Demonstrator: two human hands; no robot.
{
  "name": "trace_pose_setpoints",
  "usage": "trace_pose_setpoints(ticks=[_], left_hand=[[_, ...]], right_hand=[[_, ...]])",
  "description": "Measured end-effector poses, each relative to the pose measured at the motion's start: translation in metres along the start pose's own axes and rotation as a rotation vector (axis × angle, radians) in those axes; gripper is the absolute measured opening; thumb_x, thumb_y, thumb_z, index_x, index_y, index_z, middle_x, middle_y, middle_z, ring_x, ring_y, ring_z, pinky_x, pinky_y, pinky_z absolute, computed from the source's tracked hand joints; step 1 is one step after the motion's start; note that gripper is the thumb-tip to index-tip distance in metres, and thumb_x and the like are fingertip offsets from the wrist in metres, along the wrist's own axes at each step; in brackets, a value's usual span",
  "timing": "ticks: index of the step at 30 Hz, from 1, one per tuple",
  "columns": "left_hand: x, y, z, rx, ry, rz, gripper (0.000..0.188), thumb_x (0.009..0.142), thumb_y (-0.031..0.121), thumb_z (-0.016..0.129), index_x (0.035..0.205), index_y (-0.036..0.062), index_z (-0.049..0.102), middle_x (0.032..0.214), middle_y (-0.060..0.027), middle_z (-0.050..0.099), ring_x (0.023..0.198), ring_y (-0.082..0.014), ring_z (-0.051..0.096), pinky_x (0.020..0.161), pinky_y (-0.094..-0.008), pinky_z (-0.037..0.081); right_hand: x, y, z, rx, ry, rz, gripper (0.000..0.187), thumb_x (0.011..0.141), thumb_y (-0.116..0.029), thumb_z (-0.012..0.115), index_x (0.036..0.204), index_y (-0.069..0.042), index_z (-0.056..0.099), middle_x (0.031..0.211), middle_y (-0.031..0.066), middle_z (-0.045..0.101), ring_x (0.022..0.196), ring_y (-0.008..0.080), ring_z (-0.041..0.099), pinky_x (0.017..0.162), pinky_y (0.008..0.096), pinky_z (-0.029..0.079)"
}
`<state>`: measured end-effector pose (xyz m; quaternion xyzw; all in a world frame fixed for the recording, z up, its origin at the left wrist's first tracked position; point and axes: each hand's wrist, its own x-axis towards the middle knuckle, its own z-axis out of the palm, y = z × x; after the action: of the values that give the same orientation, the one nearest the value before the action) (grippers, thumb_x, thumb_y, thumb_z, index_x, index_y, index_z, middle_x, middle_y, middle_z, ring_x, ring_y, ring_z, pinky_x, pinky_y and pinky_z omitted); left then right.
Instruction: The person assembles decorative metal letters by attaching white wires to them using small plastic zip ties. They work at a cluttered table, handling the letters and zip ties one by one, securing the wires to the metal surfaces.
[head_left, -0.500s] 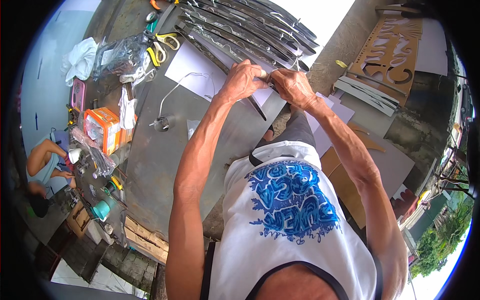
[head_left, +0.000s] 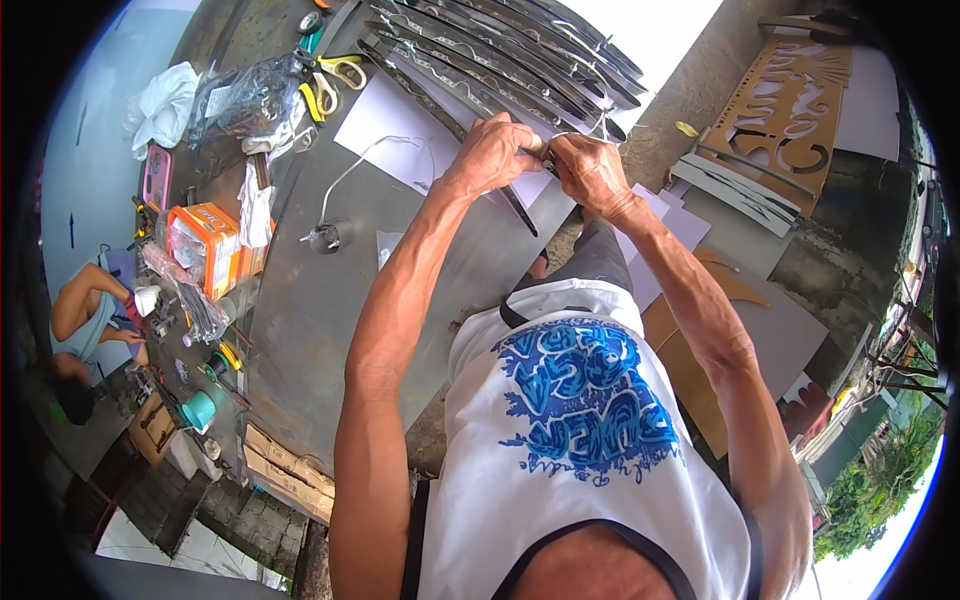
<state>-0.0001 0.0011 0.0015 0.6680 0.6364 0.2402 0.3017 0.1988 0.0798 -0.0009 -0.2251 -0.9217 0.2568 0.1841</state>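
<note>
1. The thin metal strip (head_left: 548, 143) sits pinched between both hands above the far edge of the grey tabletop (head_left: 330, 300), just in front of the stack of cut metal strips (head_left: 500, 50).
2. The left hand (head_left: 492, 152) and right hand (head_left: 590, 172) have their fingers clenched on it, almost touching.
3. Its thin edge could probably cut a fingertip if either grip slides.
4. Uneven pressure might kink the strip.
5. A slip could likely drop it onto the white paper sheet (head_left: 385, 135) below.
</note>
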Motion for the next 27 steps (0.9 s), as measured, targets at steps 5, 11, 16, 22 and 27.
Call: trace_pose_setpoints(ticks=[5,11,16,22,27], left_hand=[[0.000,0.003,-0.003,-0.026,-0.014,-0.015,0.022,0.075,0.021,0.086,0.096,0.0164,0.082,0.095,0.0021,0.076,0.091,-0.0236,0.060,0.090,-0.0381,0.052],[-0.003,0.002,-0.006,-0.068,-0.020,-0.018,0.019,0.080,0.021,0.083,0.099,0.0158,0.083,0.091,-0.0069,0.077,0.092,-0.0288,0.069,0.091,-0.0401,0.055],[-0.003,0.029,-0.032,-0.218,0.054,-0.207,0.019,0.087,0.017,0.079,0.104,0.0117,0.080,0.087,-0.0145,0.077,0.081,-0.0299,0.075,0.078,-0.0404,0.059],[-0.035,0.071,-0.025,-0.046,0.043,-0.047,0.017,0.086,0.018,0.079,0.098,0.0055,0.078,0.080,-0.0143,0.075,0.066,-0.0286,0.071,0.063,-0.0415,0.055],[-0.040,0.064,0.000,0.173,0.032,0.089,0.025,0.086,0.011,0.075,0.110,0.0042,0.074,0.070,-0.0158,0.069,0.069,-0.0361,0.071,0.061,-0.0462,0.054]], right_hand=[[0.000,-0.002,0.000,-0.009,0.007,0.011,0.006,0.086,-0.003,0.066,0.091,-0.004,0.065,0.081,0.0120,0.067,0.072,0.0348,0.069,0.062,0.0438,0.055],[-0.001,0.016,-0.027,-0.053,-0.074,0.054,0.009,0.095,-0.012,0.065,0.102,-0.009,0.069,0.084,0.0104,0.071,0.074,0.0347,0.071,0.065,0.0449,0.056],[-0.031,-0.021,-0.060,0.090,-0.010,0.261,0.023,0.093,-0.013,0.067,0.115,-0.009,0.071,0.092,0.0122,0.072,0.080,0.0349,0.072,0.070,0.0467,0.057],[-0.071,-0.044,-0.042,0.163,-0.243,0.420,0.034,0.092,-0.011,0.065,0.126,-0.008,0.067,0.096,0.0165,0.073,0.085,0.0388,0.072,0.074,0.0484,0.058],[-0.073,-0.050,-0.030,0.112,-0.294,0.429,0.045,0.095,-0.014,0.063,0.139,-0.009,0.056,0.092,0.0181,0.073,0.081,0.0405,0.072,0.072,0.0514,0.058]])
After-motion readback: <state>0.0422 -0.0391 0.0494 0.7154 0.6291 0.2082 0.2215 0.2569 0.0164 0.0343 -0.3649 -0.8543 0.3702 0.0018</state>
